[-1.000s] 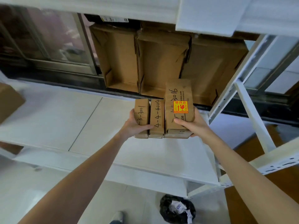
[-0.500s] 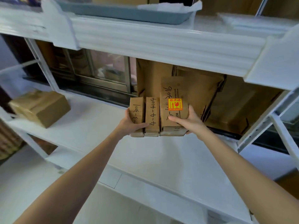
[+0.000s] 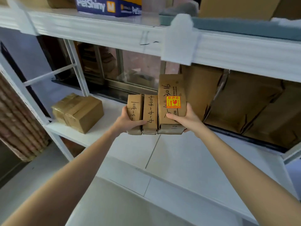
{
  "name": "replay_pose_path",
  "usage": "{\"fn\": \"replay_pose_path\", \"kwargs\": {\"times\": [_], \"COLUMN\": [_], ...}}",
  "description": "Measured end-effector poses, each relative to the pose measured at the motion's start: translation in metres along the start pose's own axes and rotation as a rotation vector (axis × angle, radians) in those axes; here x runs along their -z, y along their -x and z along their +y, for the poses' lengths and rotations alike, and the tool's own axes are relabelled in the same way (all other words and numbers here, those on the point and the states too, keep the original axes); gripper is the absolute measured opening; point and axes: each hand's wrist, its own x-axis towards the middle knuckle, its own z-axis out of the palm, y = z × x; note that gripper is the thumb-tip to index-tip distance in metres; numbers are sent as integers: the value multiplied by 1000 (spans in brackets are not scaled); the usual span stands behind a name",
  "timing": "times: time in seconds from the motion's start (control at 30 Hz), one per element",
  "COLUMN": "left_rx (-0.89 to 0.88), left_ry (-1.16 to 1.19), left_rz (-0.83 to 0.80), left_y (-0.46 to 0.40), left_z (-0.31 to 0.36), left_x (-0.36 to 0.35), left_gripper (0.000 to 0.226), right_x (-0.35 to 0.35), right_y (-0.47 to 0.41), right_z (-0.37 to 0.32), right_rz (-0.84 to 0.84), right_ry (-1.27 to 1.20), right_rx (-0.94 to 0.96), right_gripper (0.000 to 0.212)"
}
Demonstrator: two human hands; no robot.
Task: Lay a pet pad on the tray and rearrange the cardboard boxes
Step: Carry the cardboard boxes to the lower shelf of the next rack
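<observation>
Three cardboard boxes held in a row, mid-rearrangement

The three small boxes (image 3: 156,110) are pressed side by side above the middle shelf (image 3: 179,160), the left hand (image 3: 128,121) and right hand (image 3: 187,119) gripping the outer ones, fingers curled round them. I'd judge them not yet placed; the grey tray (image 3: 244,25) above already seems lined, though its contents are mostly hidden. Matte brown card, inked numbers, orange fragile sticker (image 3: 173,102); a taped box (image 3: 78,111) sits nearby.
</observation>
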Motion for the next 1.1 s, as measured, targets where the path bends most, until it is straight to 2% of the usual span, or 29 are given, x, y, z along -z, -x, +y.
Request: {"fn": "replay_pose_path", "kwargs": {"times": [0.17,0.43,0.57,0.83,1.1], "left_rx": [39,118,186,236,315], "left_ry": [-17,-4,-8,42,-110], "left_rz": [-13,-18,-40,-118,-202], "left_y": [-9,-43,-73,-145,-180], "left_z": [-25,-71,-94,-124,-161], "left_x": [59,106,118,137,135], "left_gripper": [108,107,107,112,114], "right_x": [-57,-124,-152,-191,-221], "right_y": [-11,-50,-80,-146,-164], "right_z": [-25,-40,-35,-21,8], "right_rz": [-6,-53,-71,-93,-121], "right_ry": [0,58,80,85,73], "right_rx": [-3,-41,-82,-164,-289], "right_gripper": [85,89,92,86,87]}}
